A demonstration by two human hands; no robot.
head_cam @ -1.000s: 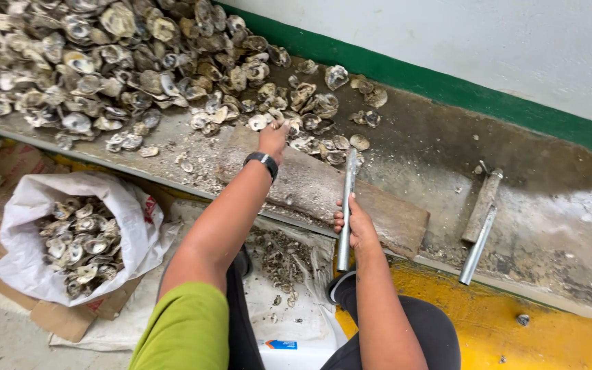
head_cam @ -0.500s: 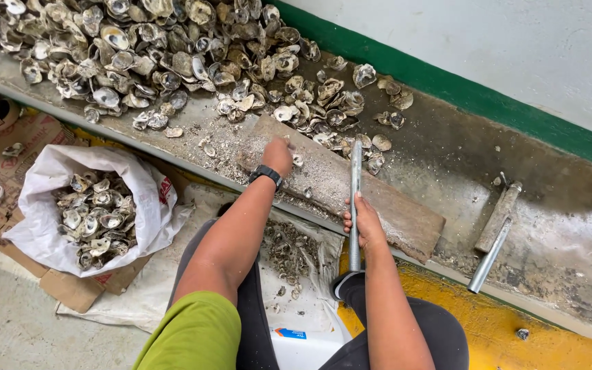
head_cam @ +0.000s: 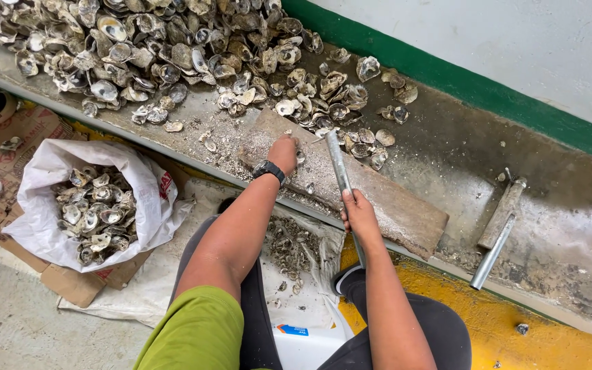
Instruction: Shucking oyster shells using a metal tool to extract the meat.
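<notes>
My left hand (head_cam: 284, 151), with a black watch on the wrist, rests on a worn wooden board (head_cam: 405, 209) and closes on a small oyster shell (head_cam: 299, 156) there. My right hand (head_cam: 359, 214) grips a grey metal rod (head_cam: 338, 164) by its lower part, with the rod's tip raised over the board close to the left hand. A big heap of oyster shells (head_cam: 173, 48) covers the concrete ledge behind the board.
A white sack (head_cam: 42, 171) holding several shells stands on cardboard at the left. Shell scraps (head_cam: 292, 247) lie on a sheet between my knees. Another metal rod (head_cam: 491, 253) and a flat bar (head_cam: 503, 212) lie on the ledge at the right, below a green-striped wall.
The view has swung to the right and come closer. My left hand has drawn back from the shell heap onto the board. The rod has tilted toward the left hand.
</notes>
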